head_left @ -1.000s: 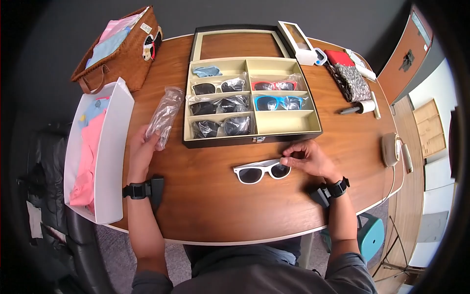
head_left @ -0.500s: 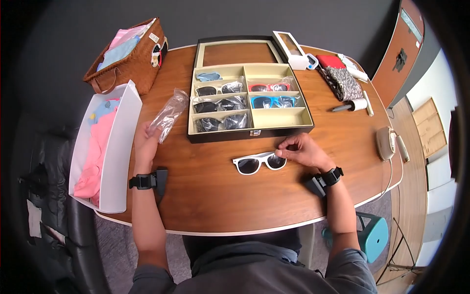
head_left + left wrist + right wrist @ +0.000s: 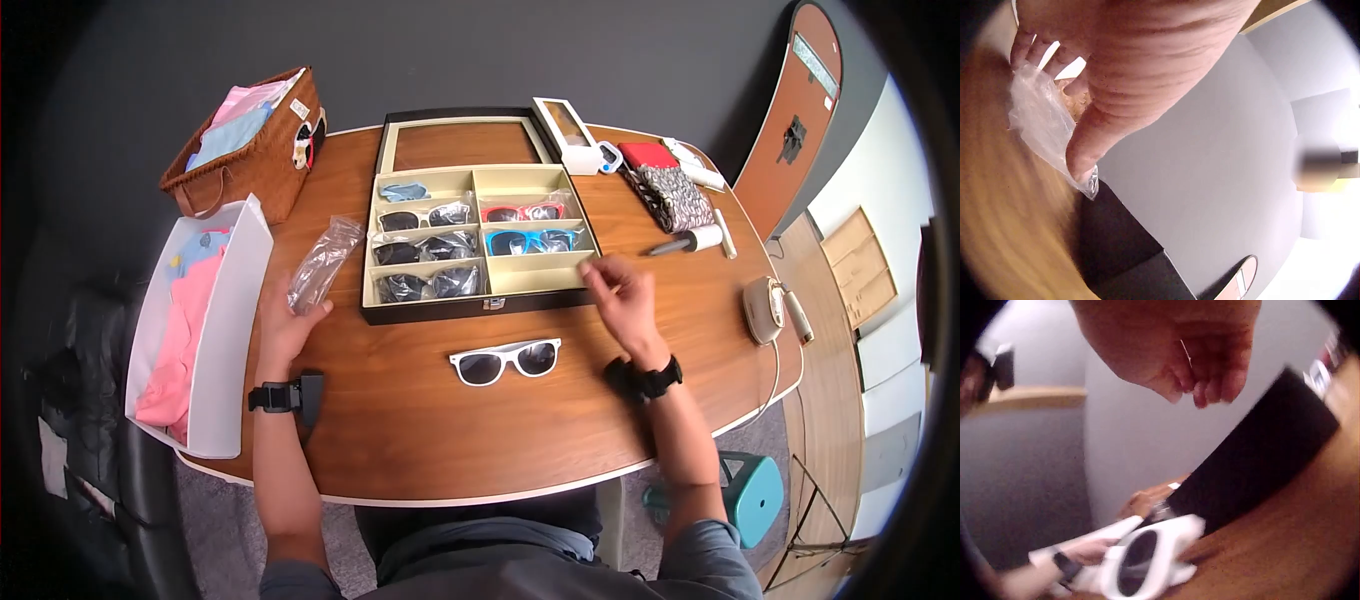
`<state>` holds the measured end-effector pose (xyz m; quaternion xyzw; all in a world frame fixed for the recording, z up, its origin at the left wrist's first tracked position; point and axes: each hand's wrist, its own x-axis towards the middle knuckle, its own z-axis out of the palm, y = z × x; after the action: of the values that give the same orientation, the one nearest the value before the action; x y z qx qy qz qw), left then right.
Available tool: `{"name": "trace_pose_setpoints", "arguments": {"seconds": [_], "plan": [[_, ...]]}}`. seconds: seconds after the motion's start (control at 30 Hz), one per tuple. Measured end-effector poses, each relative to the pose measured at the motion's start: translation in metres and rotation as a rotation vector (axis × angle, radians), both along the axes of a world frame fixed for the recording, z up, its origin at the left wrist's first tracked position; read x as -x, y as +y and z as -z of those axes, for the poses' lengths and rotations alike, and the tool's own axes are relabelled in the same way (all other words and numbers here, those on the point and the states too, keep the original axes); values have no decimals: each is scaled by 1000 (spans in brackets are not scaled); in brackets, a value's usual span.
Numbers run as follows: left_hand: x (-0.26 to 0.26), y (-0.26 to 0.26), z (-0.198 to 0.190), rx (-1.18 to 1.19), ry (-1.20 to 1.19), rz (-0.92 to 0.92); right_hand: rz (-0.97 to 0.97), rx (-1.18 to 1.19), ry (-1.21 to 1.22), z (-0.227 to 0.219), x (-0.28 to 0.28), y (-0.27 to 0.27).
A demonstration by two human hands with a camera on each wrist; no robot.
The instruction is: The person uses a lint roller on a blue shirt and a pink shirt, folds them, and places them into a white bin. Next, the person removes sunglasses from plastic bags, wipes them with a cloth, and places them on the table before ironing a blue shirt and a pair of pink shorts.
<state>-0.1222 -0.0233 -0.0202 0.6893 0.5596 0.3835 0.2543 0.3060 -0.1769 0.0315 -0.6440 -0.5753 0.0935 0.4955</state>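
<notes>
Left hand (image 3: 283, 322) pinches a crinkly clear plastic bag (image 3: 322, 263); right hand (image 3: 620, 295) hovers with relaxed fingers above glossy white-framed sunglasses (image 3: 505, 359) on the woodgrain counter (image 3: 420, 430).

wall: dark grey | table (image 3: 420, 440): oval, wood | stool (image 3: 752, 490): teal | chair (image 3: 120, 480): black, left

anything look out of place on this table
Mostly tidy. The white sunglasses lie loose and unwrapped on the wooden table in front of the compartment case, while the other pairs sit bagged inside. The left hand holds an empty plastic sleeve. The front right compartment stands empty.
</notes>
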Motion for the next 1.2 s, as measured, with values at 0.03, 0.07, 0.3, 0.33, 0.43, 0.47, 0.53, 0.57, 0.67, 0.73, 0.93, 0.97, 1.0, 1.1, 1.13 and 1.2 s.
{"name": "trace_pose_setpoints", "arguments": {"seconds": [0.03,0.07,0.3,0.33,0.43,0.47,0.53,0.57,0.67,0.73,0.93,0.97,1.0,1.1,1.13,1.2], "plan": [[-6,-6,-9,-38,180,33,52,0,-211,-8,-8,7],[-10,-5,-8,-40,181,32,102,1,-421,-16,-18,16],[-2,-1,1,-150,401,-94,37,223,-684,-4,-42,77],[1,0,3,-148,405,-107,59,257,-725,-5,-41,79],[7,4,3,-173,438,-110,81,219,-727,-1,-33,77],[7,2,1,-180,433,-126,84,146,-692,1,-31,78],[11,0,-2,-175,431,-144,53,153,-745,7,-38,84],[14,0,-5,-169,509,-173,35,164,-796,9,-38,83],[12,-6,-11,-198,589,-275,40,228,-839,8,-37,84],[5,-9,-20,-238,588,-355,47,236,-866,8,-34,84],[-25,-22,-33,-485,269,-164,10,314,-864,9,-39,88],[-31,-26,-36,-482,273,-161,10,318,-860,9,-41,88],[-39,-30,-40,-482,222,-131,-10,299,-843,9,-42,87],[-52,-34,-43,-512,148,-54,-49,279,-782,4,-45,87],[-56,-34,-42,-543,122,-13,-72,274,-739,3,-46,87],[-65,-36,-44,-533,90,45,-114,191,-677,0,-48,89]]}}
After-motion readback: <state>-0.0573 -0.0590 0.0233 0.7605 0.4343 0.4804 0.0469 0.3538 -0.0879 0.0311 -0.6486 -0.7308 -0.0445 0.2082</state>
